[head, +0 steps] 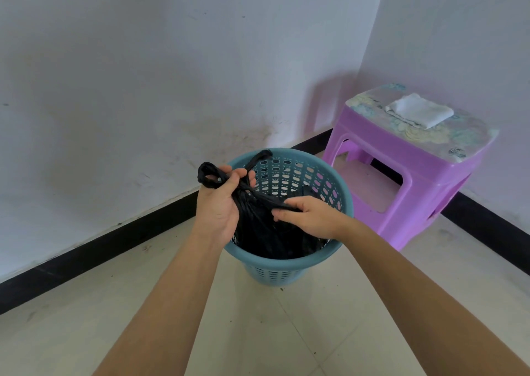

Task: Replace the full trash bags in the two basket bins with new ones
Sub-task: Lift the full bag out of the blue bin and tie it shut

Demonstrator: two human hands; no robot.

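A teal perforated basket bin (289,265) stands on the tiled floor near the wall corner. Inside it sits a black trash bag (272,238), its top gathered into twisted strands above the rim. My left hand (222,203) is closed around the gathered neck, with a black loop sticking out above its fingers. My right hand (307,215) pinches another twisted strand of the same bag just right of the left hand. Only one bin is in view.
A purple plastic stool (401,172) with a flowered top stands right of the bin, touching or nearly touching it. A folded white cloth or bag (420,111) lies on the stool. White walls with a black skirting (94,249) meet behind the bin.
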